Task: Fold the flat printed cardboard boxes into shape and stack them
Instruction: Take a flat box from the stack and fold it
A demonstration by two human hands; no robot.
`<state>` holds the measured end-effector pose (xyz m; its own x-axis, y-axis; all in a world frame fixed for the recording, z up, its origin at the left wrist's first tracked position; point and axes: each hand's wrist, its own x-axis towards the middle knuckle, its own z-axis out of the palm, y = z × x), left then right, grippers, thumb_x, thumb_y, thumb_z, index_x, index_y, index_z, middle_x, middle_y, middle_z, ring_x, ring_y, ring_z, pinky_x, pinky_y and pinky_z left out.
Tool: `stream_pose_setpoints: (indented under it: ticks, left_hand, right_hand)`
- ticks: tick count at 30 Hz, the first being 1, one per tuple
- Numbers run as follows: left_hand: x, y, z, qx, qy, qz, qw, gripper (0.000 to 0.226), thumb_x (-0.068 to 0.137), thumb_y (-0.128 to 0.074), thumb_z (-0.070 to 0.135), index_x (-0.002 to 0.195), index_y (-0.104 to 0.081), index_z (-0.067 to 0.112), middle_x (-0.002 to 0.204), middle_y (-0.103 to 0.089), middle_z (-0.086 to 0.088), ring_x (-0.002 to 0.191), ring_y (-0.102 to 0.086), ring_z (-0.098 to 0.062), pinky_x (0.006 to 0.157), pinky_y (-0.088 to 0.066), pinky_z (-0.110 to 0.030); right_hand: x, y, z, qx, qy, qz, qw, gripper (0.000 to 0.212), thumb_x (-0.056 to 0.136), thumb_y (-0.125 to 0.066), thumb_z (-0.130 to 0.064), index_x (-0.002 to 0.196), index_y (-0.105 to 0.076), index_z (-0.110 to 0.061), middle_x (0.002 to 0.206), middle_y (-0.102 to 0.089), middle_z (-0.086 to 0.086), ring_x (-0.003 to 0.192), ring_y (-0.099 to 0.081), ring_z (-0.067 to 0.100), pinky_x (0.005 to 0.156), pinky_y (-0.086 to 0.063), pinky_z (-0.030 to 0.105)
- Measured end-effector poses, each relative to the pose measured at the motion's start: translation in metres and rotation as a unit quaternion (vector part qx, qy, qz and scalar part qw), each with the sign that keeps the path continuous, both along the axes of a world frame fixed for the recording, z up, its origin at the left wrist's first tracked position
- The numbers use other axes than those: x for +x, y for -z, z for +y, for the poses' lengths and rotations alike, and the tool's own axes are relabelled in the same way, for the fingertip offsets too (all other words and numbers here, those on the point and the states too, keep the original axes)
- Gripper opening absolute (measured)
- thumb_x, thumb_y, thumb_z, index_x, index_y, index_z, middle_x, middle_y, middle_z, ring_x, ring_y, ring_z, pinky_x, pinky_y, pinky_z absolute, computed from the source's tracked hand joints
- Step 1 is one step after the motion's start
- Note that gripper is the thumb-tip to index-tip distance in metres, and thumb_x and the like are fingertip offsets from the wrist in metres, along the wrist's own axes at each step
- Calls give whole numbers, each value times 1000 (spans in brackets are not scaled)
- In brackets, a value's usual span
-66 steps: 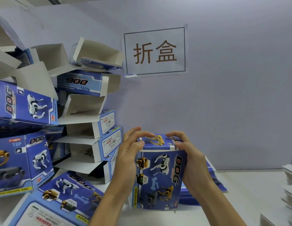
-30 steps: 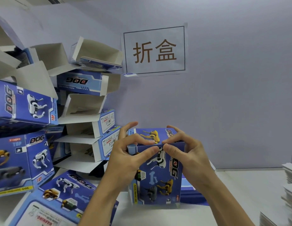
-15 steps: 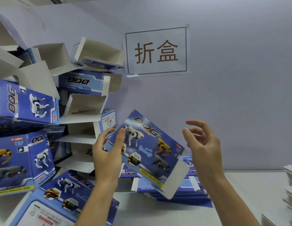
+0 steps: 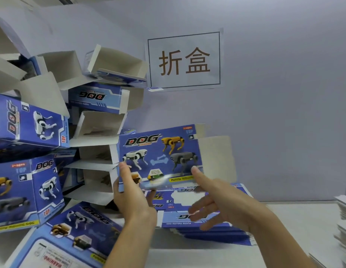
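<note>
Nearest the camera, the left hand [image 4: 129, 196] holds the box in hand [image 4: 160, 157] by its lower left corner, thumb on the printed face and fingers behind it: that grip pinches the card. The right hand [image 4: 222, 207] comes in at the lower right corner, thumb laid against the printed face, the other fingers spread and blurred below the box; I cannot tell whether they press the back of it. The box is held upright above the desk [image 4: 207, 254], printed face to the camera, with a pale flap standing out to its right, so by my reading it is not yet fully closed or stacked.

Just below and behind the box, a pile of flat blanks [image 4: 207, 219] lies on the desk, several sheets deep, which suggests a good deal of folding is left. Well to the right of the box, at the desk's edge, sit stacks of pale sheets [image 4: 342, 229]; what they are I cannot tell.

Left of the box rises the heap of folded boxes [image 4: 52, 132], many shaped, with flaps open, piled loosely against the wall. Above and behind the box, a paper sign [image 4: 184, 59] is fixed to the wall.
</note>
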<state>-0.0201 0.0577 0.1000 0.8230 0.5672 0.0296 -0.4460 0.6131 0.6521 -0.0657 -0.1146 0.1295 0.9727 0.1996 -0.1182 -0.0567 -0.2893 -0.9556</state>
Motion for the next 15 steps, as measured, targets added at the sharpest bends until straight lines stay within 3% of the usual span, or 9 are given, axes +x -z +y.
stream_pose_setpoints:
  ticks: [2, 4, 6, 8, 9, 12, 15]
  left_hand:
    - [-1, 3, -9, 7, 41, -11, 999, 41, 85, -66, 58, 104, -61, 22, 85, -66, 3, 93, -65, -26, 80, -57, -47]
    - [-4, 7, -17, 20, 90, -12, 996, 39, 87, -67, 51, 113, -65, 22, 97, -72, -3, 98, -66, -32, 78, -53, -48]
    - [-7, 11, -23, 57, 147, -11, 987, 40, 79, -69, 49, 113, -69, 27, 103, -75, -7, 90, -71, -29, 75, -51, -45]
    - [-9, 14, -24, 98, 194, -7, 976, 49, 67, -69, 50, 110, -71, 25, 101, -75, -9, 85, -71, -25, 75, -52, -42]
    - [-10, 15, -23, 124, 209, -2, 970, 51, 65, -70, 50, 109, -71, 23, 105, -72, -13, 92, -66, -26, 79, -49, -43]
    - [-16, 15, -19, 177, 222, -4, 959, 52, 67, -66, 46, 114, -67, 21, 127, -64, -17, 114, -55, -27, 95, -40, -49]
    - [-15, 13, -12, 225, 159, -20, 961, 53, 78, -60, 49, 127, -58, 28, 128, -63, -3, 111, -57, -11, 98, -41, -41]
  right_hand:
    - [5, 5, 3, 73, 23, -11, 997, 87, 60, -57, -77, 128, -51, -25, 122, -63, 15, 101, -68, 32, 76, -63, 45]
    - [9, 8, 3, 143, 50, -36, 988, 108, 57, -64, -72, 151, -29, -32, 134, -54, 14, 109, -63, 35, 74, -62, 45]
    - [13, 11, 2, 222, 80, -81, 968, 110, 60, -71, -61, 153, -16, -43, 136, -53, 15, 109, -63, 37, 73, -62, 45]
    - [18, 12, -1, 297, 100, -126, 941, 100, 61, -74, -49, 147, -23, -47, 128, -60, 14, 106, -66, 36, 78, -60, 49]
    - [20, 13, -3, 319, 110, -145, 930, 98, 62, -75, -44, 146, -24, -47, 123, -64, 13, 104, -68, 34, 80, -59, 49]
    - [24, 14, -15, 308, 135, -181, 924, 88, 71, -75, -34, 144, -29, -46, 110, -71, 13, 102, -69, 31, 76, -58, 42]
    - [21, 12, -32, 217, 103, -181, 954, 82, 77, -78, -22, 139, -32, -51, 111, -69, 18, 101, -69, 33, 76, -58, 39]
